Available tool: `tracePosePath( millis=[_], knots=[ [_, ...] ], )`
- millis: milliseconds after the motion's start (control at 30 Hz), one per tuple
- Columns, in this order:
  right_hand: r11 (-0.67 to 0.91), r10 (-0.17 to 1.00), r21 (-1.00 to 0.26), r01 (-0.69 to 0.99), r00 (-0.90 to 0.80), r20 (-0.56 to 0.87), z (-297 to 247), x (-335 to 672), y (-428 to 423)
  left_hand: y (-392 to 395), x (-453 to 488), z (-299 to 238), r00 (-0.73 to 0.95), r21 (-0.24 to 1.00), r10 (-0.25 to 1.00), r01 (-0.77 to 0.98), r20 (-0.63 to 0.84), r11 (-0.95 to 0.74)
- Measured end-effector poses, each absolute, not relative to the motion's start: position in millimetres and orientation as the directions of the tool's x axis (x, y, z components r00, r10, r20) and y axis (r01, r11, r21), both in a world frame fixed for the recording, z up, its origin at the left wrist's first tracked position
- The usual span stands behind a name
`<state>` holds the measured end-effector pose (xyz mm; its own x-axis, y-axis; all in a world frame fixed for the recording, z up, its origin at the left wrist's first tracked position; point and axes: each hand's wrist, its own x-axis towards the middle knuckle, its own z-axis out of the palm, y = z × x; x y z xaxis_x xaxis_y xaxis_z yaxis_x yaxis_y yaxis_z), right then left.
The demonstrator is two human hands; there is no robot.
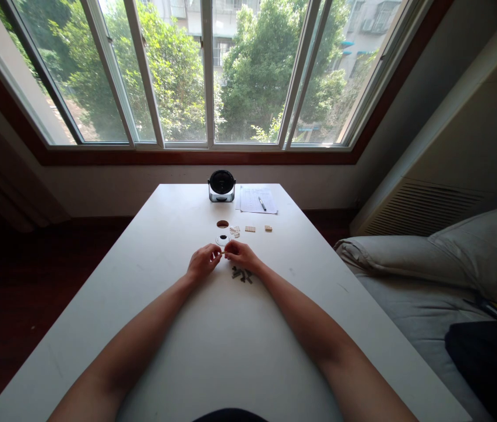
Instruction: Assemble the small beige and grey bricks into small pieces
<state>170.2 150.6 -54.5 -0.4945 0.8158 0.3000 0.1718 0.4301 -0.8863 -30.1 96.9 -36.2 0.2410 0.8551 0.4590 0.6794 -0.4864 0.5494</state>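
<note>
My left hand [203, 261] and my right hand [240, 254] meet over the middle of the white table [152, 328], fingers pinched together on a tiny piece between them that is too small to name. Several small dark grey pieces [241, 274] lie on the table right beside my right wrist. Just beyond my hands sit a small clear round dish [223, 239] and a brown round lid [223, 223]. Small tan block pieces [250, 228] lie in a short row to the right of those.
A black round device [221, 186] stands at the table's far edge, next to a paper sheet [255, 199] with a pen [262, 203]. A window fills the far wall. A bed with grey bedding [442, 258] lies along the table's right side.
</note>
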Motion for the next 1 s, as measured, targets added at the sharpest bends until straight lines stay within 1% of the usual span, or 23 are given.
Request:
tracePosePath(
  millis=[233,667,1000],
  knots=[
    [0.448,0.808,-0.875,0.183,-0.503,0.308,-55,171,151,97,-31,-36,0.235,0.541,0.864,0.698,0.446,-0.469],
    [0.423,0.820,-0.884,0.200,-0.501,0.278,-45,171,145,97,-31,-34,0.236,0.511,0.877,0.737,0.418,-0.442],
    [0.421,0.810,-0.895,0.147,-0.506,0.298,-50,170,147,97,-31,-35,0.223,0.516,0.888,0.746,0.401,-0.421]
  ],
)
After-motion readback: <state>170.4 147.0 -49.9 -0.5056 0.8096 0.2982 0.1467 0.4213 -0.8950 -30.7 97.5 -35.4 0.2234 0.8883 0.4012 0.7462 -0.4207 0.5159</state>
